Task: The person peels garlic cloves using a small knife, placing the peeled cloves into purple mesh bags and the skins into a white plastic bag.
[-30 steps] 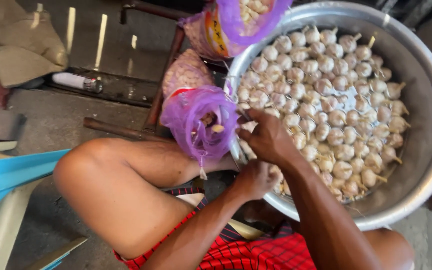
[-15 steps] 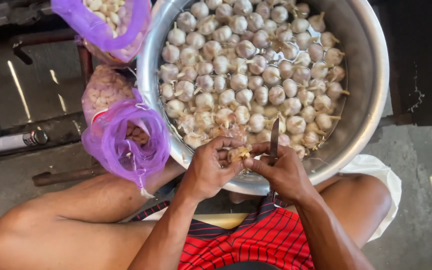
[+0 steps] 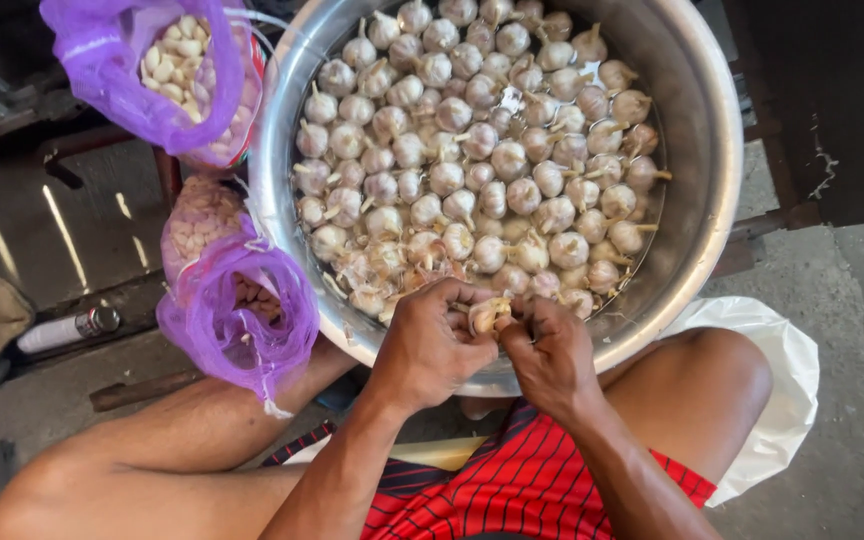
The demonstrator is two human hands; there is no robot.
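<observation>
1. Garlic bulb (image 3: pixel 489 313): one pale, papery head, held between both hands over the near rim of the basin, just above the lap.
2. Left hand (image 3: pixel 434 342): fingers curled shut around the left side of the garlic bulb, thumb pressing on it from above.
3. Right hand (image 3: pixel 550 352): fingers pinched closed on the right side of the same bulb, fingertips meeting those of the left hand. Whether it also holds a tool cannot be told.
4. Red checked shorts (image 3: pixel 512 490): near edge, centre, between the two bare thighs; forearms cross above them.
5. White plastic sheet (image 3: pixel 777 390): near right, on the concrete floor, partly under the right knee and touching the basin's underside.
6. Purple mesh bag, near (image 3: pixel 242 320): left of the hands, mouth open, hanging just beside the basin's left wall above the left thigh; brownish pieces inside, kind unclear.
7. Metal basin (image 3: pixel 707 160): large, round, shiny; fills the centre and far right.
8. Garlic heap (image 3: pixel 482 150): many whole unpeeled heads with stalks, covering the basin floor.
9. Purple mesh bag, far (image 3: pixel 117 75): far left, holding pale peeled cloves, leaning on the basin's far left rim.
10. White cylinder (image 3: pixel 67 328): lying on the floor, far left, well apart from the hands.
</observation>
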